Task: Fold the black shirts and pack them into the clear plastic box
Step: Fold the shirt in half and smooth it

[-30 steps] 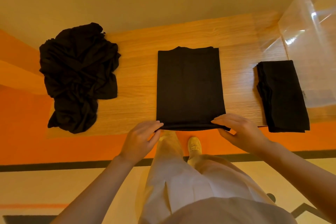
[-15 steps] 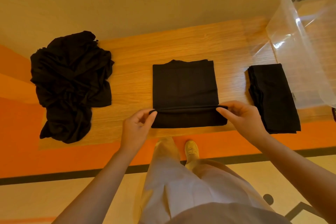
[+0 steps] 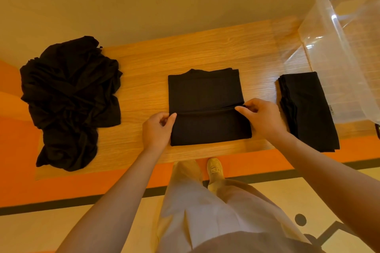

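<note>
A half-folded black shirt (image 3: 205,96) lies in the middle of the wooden table (image 3: 205,51), its collar towards the wall. Its bottom part is turned up over itself. My left hand (image 3: 157,129) pinches the left end of that turned-up hem, and my right hand (image 3: 261,117) pinches the right end. A folded stack of black shirts (image 3: 306,109) rests to the right. A crumpled heap of black shirts (image 3: 70,98) sits at the left end. The clear plastic box (image 3: 347,51) stands at the right, with nothing visible inside.
The table stands against a plain wall, with an orange band below its front edge. My legs and one shoe (image 3: 214,169) show beneath the table's near edge. Bare wood lies between the heap and the middle shirt.
Both hands lifted the shirt's bottom hem from the table's near edge and carried it away from me, laying the lower part over the shirt's middle.
</note>
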`<control>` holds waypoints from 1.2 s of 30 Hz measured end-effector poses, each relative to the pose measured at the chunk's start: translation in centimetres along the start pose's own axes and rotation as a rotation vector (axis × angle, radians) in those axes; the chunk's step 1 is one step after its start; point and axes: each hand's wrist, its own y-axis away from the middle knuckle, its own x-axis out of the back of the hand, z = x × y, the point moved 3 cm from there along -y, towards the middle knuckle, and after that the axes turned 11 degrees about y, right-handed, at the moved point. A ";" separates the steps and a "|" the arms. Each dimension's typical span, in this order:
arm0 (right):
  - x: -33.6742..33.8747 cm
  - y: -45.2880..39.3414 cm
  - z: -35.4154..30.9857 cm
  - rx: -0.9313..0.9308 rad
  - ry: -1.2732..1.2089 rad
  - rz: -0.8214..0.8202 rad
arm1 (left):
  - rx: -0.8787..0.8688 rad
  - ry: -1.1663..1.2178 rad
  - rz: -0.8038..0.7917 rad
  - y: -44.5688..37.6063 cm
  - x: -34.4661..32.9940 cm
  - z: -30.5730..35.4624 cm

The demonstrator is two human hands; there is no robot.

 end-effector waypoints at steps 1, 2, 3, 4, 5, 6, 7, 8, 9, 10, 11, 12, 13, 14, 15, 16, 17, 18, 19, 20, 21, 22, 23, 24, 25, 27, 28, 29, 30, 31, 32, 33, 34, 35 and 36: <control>-0.1 0.0 0.0 0.001 0.002 0.002 | -0.011 -0.015 0.005 0.0 0.0 -0.2; -0.1 0.0 -0.1 0.004 0.002 0.006 | -0.020 -0.025 0.013 0.0 0.0 -0.4; -0.1 0.0 -0.2 0.010 0.004 0.014 | -0.028 -0.032 0.023 0.0 0.1 -0.5; -0.1 0.0 -0.3 0.016 0.006 0.024 | -0.033 -0.040 0.032 0.0 0.1 -0.6; -0.1 0.1 -0.4 0.023 0.002 0.034 | -0.040 -0.047 0.038 0.0 0.1 -0.7; -0.1 0.2 -0.5 0.029 -0.004 0.040 | -0.049 -0.051 0.042 0.1 0.1 -0.7; -0.1 0.2 -0.7 0.038 -0.004 0.043 | -0.064 -0.052 0.044 0.2 0.1 -0.6; -0.2 0.2 -0.8 0.042 0.012 0.041 | -0.075 -0.054 0.046 0.3 0.0 -0.6; -0.3 0.2 -0.9 0.043 0.034 0.043 | -0.082 -0.059 0.055 0.5 0.0 -0.5; -0.3 0.3 -1.0 0.044 0.066 0.056 | -0.084 -0.071 0.074 0.5 0.0 -0.3; -0.3 0.3 -1.2 0.067 0.124 0.104 | -0.093 -0.096 0.101 0.6 0.1 0.0; -0.1 0.4 -1.4 0.127 0.208 0.185 | -0.127 -0.143 0.128 0.7 0.2 0.3; 0.0 0.7 -1.7 0.213 0.296 0.272 | -0.195 -0.199 0.140 0.8 0.1 0.8; -0.1 1.1 -2.2 0.312 0.355 0.347 | -0.289 -0.251 0.130 1.0 -0.1 1.6; -0.4 1.7 -2.8 0.405 0.377 0.377 | -0.388 -0.287 0.089 1.4 -0.7 2.4; -1.0 2.2 -3.5 0.496 0.374 0.355 | -0.478 -0.311 0.015 1.9 -1.6 3.2; -1.9 2.8 -4.0 0.581 0.373 0.295 | -0.552 -0.333 -0.080 2.5 -2.7 3.7; -3.2 3.4 -4.1 0.647 0.397 0.206 | -0.595 -0.376 -0.177 3.0 -3.9 3.8; -4.5 3.9 -3.9 0.687 0.453 0.111 | -0.598 -0.437 -0.258 3.3 -4.9 3.5; -5.5 4.2 -3.4 0.705 0.533 0.037 | -0.563 -0.503 -0.316 3.2 -5.6 2.8; -6.1 4.2 -2.6 0.706 0.615 -0.009 | -0.513 -0.562 -0.347 2.9 -5.9 1.9; -6.3 4.1 -1.9 0.695 0.679 -0.032 | -0.474 -0.612 -0.365 2.6 -5.8 1.1; -6.1 3.9 -1.4 0.671 0.717 -0.042 | -0.461 -0.657 -0.375 2.3 -5.6 0.5; -5.8 3.7 -0.9 0.640 0.740 -0.041 | -0.461 -0.690 -0.387 2.1 -5.4 0.1; -5.4 3.4 -0.5 0.607 0.758 -0.038 | -0.461 -0.705 -0.400 1.9 -5.2 -0.1; -4.6 3.2 0.2 0.537 0.789 -0.035 | -0.435 -0.710 -0.383 1.7 -4.7 -0.3; -4.4 3.2 0.6 0.510 0.792 -0.037 | -0.413 -0.714 -0.373 1.6 -4.4 -0.5; -4.2 3.2 0.9 0.490 0.788 -0.041 | -0.389 -0.719 -0.376 1.6 -4.1 -0.7; -4.0 3.2 1.1 0.479 0.785 -0.046 | -0.367 -0.722 -0.391 1.5 -3.8 -0.8; -3.8 3.2 1.2 0.473 0.779 -0.052 | -0.345 -0.720 -0.405 1.5 -3.4 -0.9; -3.7 3.3 1.2 0.474 0.768 -0.062 | -0.320 -0.707 -0.415 1.3 -2.9 -0.9; -3.5 3.2 1.0 0.480 0.753 -0.076 | -0.294 -0.678 -0.428 0.8 -2.4 -0.7; -3.3 3.0 0.7 0.494 0.734 -0.088 | -0.271 -0.643 -0.443 0.0 -1.9 -0.3; -3.0 2.4 0.2 0.511 0.711 -0.094 | -0.260 -0.614 -0.452 -1.1 -1.5 0.4; -2.5 1.7 -0.5 0.527 0.684 -0.093 | -0.265 -0.599 -0.450 -2.4 -1.1 1.2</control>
